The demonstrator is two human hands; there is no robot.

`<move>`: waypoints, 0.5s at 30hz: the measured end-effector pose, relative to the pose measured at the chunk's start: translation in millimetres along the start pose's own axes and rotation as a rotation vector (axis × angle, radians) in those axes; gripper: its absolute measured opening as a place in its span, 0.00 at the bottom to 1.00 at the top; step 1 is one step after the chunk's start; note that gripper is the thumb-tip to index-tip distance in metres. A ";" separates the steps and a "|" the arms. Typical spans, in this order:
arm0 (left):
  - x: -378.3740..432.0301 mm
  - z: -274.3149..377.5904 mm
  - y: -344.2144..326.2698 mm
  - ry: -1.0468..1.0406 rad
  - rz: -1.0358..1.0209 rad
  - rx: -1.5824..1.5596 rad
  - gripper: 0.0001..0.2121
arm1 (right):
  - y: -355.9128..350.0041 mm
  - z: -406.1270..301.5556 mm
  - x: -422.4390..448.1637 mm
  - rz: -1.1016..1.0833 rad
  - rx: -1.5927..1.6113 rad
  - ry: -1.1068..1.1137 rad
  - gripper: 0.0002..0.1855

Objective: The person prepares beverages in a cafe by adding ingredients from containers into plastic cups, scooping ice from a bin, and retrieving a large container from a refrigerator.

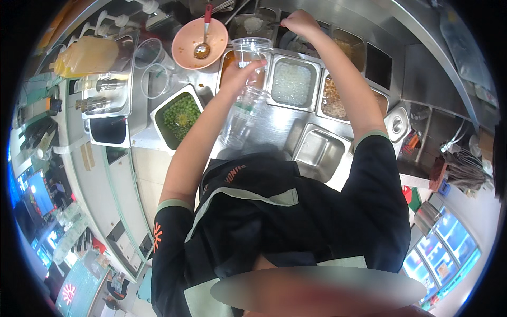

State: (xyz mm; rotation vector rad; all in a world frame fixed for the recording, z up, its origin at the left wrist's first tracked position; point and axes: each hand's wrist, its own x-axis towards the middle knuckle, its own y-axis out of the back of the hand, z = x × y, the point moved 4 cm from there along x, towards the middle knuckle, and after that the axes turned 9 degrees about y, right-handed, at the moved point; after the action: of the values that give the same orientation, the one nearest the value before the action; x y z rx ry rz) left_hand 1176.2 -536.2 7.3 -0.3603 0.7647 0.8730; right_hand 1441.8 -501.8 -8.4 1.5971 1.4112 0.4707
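My left hand (235, 77) is wrapped around a clear plastic cup (253, 44), which bears printing and stands over a steel pan of orange-brown contents (226, 65). Below that hand, more clear plastic cups (237, 123) lie on the steel counter. At the back, my right hand (302, 23) grips the red handle of a spoon. The spoon's far end points left toward a whitish heap (253, 24) in a back pan; its bowl is hard to make out. Close to the left hand sits a pink bowl (180, 49) with a red-handled ladle (202, 50) in it.
Steel pans hold translucent pearls (292, 84), chopped pieces (334, 99) and green balls (180, 115). A bare steel pan (320, 152) stands near my body. Two clear cups (155, 81) and a yellowish squeeze bottle (89, 55) are at left. A lidded pan (397, 123) is at right.
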 end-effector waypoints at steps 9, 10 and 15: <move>46.8 13.2 4.8 -0.175 0.080 0.021 0.39 | 76.2 -100.1 -126.3 0.285 -0.259 0.455 0.13; 45.3 19.4 2.4 -0.225 0.078 0.000 0.39 | 82.4 -114.0 -143.2 0.335 -0.354 0.512 0.12; 35.6 29.7 10.0 -0.371 0.215 0.054 0.37 | 95.1 -126.2 -157.6 0.482 -0.473 0.513 0.09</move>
State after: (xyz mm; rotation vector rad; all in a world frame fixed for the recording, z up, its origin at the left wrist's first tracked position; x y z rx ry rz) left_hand 1196.1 -493.5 1.9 -0.0631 0.4855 1.0818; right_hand 1355.3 -591.1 176.9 1.4605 1.1274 1.4677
